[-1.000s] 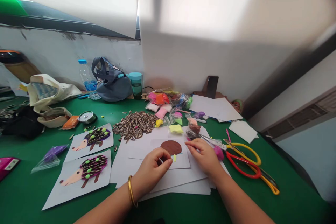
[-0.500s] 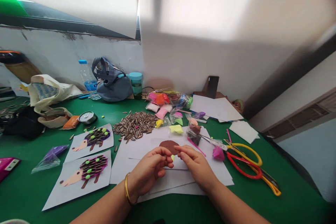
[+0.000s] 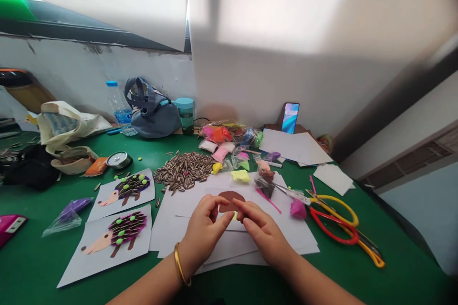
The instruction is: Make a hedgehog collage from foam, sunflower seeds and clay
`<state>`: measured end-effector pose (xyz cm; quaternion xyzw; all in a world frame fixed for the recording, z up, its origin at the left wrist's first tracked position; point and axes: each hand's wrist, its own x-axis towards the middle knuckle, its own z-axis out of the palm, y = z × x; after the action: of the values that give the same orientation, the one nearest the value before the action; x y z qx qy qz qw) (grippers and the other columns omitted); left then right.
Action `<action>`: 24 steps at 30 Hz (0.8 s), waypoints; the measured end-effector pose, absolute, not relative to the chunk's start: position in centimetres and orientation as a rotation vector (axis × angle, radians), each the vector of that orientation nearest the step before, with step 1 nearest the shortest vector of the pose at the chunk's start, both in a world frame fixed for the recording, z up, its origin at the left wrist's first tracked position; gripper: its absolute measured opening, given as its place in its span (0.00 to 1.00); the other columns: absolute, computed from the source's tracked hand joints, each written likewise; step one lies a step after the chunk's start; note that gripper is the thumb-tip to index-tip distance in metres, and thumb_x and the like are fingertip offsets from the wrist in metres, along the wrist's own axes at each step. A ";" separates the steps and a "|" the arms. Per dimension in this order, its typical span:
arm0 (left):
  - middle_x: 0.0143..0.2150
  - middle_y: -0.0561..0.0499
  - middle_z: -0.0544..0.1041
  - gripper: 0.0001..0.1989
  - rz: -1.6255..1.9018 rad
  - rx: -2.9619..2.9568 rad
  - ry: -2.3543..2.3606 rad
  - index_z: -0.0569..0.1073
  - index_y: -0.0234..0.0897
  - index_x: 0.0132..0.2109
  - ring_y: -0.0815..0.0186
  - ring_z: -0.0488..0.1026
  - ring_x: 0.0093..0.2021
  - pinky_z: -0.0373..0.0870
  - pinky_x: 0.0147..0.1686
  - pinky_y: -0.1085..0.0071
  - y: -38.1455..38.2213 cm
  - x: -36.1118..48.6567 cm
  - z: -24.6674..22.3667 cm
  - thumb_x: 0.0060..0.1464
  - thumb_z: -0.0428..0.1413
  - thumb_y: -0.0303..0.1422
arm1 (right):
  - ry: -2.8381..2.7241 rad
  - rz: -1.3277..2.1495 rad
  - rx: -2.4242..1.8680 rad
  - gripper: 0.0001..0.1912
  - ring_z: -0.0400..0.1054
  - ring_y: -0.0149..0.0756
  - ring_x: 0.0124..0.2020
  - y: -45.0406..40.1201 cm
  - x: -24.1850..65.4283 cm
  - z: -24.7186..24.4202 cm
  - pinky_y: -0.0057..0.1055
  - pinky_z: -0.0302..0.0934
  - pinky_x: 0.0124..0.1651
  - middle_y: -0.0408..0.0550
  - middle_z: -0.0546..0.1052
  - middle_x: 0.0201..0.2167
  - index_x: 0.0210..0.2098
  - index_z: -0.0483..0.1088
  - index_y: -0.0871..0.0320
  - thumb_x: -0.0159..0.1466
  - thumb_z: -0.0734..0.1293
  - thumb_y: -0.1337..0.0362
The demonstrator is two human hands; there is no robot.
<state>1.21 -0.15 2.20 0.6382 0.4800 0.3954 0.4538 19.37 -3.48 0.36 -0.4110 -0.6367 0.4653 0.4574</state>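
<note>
A brown clay shape [image 3: 232, 196] lies on the white sheets [image 3: 186, 209] in front of me. My left hand [image 3: 205, 226] is just in front of it, thumb and fingers bent and apart, with nothing visible between them. Close by on the right, my right hand [image 3: 263, 228] has its fingers curled together; whether they pinch something is too small to tell. A bit of yellow-green clay [image 3: 235, 216] shows between the two hands. Two hedgehog pictures [image 3: 134, 186] with seed spines and green dots lie to the left.
Sunflower seeds [image 3: 184, 170] are heaped behind the sheets. Bagged clay [image 3: 222, 134] and a yellow clay piece [image 3: 240, 176] lie beyond my hands. Scissors [image 3: 334, 202] and pink clay [image 3: 297, 208] are at the right. A phone [image 3: 290, 118] leans on the wall.
The phone screen has lit up. My left hand has turned, its thumb now stretched toward my right hand, and my right fingers have shifted slightly left.
</note>
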 end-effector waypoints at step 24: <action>0.29 0.53 0.67 0.09 1.062 2.081 1.272 0.76 0.41 0.47 0.66 0.65 0.29 0.61 0.31 0.70 0.1 0.6 1.2 0.59 0.56 0.34 | -1.505 1.313 -0.866 0.25 0.61 0.38 0.44 -3.9 18.7 0.5 0.38 0.55 0.53 0.46 0.67 0.40 0.63 0.61 0.47 0.67 0.58 0.60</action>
<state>0.59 0.10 1.19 0.7598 0.4643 0.3877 0.2384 18.75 -3.89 0.53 -0.3523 -0.6124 0.5344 0.4640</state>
